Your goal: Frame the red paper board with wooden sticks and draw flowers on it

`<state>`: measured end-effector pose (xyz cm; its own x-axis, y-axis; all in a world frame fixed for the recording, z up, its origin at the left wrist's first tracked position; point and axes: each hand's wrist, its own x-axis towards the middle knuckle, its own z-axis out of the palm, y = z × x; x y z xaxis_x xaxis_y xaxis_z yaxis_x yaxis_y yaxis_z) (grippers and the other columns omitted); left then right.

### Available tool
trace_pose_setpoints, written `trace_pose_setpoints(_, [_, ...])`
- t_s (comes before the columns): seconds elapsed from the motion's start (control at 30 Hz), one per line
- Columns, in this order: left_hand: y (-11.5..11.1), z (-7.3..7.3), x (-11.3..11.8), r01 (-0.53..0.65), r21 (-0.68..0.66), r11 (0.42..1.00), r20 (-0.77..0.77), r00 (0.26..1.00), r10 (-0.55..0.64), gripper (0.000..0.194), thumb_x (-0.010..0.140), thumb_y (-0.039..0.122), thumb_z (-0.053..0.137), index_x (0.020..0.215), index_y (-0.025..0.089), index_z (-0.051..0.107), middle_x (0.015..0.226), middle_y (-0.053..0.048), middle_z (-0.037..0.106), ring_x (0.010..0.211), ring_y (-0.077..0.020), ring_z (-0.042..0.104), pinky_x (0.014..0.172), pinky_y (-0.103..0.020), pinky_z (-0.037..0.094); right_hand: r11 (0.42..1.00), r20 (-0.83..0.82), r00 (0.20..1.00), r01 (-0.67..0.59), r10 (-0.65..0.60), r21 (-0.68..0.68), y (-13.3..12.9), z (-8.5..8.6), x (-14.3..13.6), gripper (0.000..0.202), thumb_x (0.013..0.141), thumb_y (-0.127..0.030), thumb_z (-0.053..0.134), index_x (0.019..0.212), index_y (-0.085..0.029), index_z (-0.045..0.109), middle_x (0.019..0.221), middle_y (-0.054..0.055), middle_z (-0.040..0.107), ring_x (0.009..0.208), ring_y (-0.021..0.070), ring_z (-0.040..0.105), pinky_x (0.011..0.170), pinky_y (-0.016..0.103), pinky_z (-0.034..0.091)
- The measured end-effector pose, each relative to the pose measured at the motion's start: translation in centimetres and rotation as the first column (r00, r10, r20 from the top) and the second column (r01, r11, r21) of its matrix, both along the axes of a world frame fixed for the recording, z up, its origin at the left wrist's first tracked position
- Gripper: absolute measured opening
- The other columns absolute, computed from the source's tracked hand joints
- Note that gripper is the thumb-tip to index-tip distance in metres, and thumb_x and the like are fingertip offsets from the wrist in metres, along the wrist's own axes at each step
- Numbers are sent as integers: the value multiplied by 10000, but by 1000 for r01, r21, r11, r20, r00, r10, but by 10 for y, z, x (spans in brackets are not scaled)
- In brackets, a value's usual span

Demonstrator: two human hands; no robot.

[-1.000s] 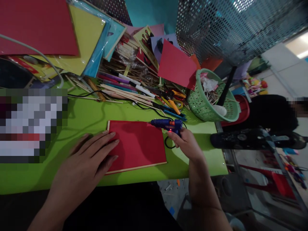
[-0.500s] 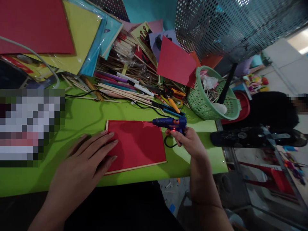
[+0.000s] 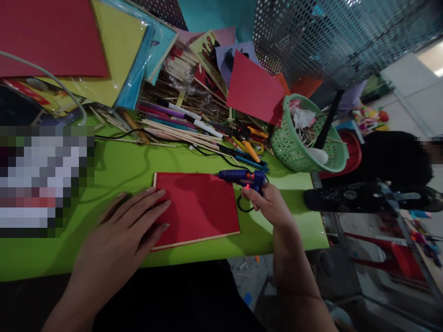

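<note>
A red rectangular sheet (image 3: 200, 207) lies flat on the green table, with pale sticks along its left and near edges. My left hand (image 3: 121, 230) rests with spread fingers over the sheet's left edge and holds nothing. My right hand (image 3: 268, 200) is wrapped round the handle of a blue glue gun (image 3: 238, 176), whose small red light is lit. The gun's nozzle points left, at the far edge of the sheet near its right part. A black cable loops below the gun.
Pens, wooden sticks (image 3: 183, 131) and orange-handled scissors (image 3: 251, 151) are heaped behind the sheet. A green basket (image 3: 294, 143) of scraps stands at the right. Coloured sheets (image 3: 51, 41) lie at the back left. A person in black is at the far right.
The glue gun in my right hand has shifted slightly left along the sheet's far edge. My left hand has stayed in place.
</note>
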<state>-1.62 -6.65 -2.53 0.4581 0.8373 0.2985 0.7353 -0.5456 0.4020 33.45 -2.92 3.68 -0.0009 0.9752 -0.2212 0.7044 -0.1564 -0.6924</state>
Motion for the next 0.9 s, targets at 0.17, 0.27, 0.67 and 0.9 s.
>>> trace_pose_setpoints(0.17, [0,1,0,-1,-10,1000,15,1000,2,425,1041,457,490,1418,286,586,1517,-32,609,1356,-297,595,1198,-522,363,1000,43,999,-13,12,10,0,-2,2,437,904,-562,618,939,-143,736,572,-19,519,566,149,461,556,271,377])
trace_pose_setpoints(0.27, [-1,0,-1,-3,-6,1000,11,1000,3,426,1042,453,490,1422,281,580,1518,-34,608,1359,-297,591,1203,-525,353,1000,57,998,-16,15,10,0,-1,3,417,906,-550,624,947,-151,737,571,-19,525,567,152,468,561,271,384])
trace_pose_setpoints(0.67, [-1,0,-1,-2,-13,1000,-1,1000,2,436,1044,477,479,1420,284,587,1519,-37,607,1354,-300,599,1200,-533,365,1000,63,998,-8,7,8,0,2,-2,395,903,-539,623,908,-156,721,569,-12,533,581,159,485,572,274,382])
trace_pose_setpoints(0.9, [-1,0,-1,-11,-41,999,0,1000,11,442,1041,471,487,1441,305,572,1527,-30,599,1364,-306,592,1205,-557,366,1000,49,999,5,-5,-1,-1,5,0,390,890,-556,633,859,-174,709,543,-19,510,546,154,461,541,278,366])
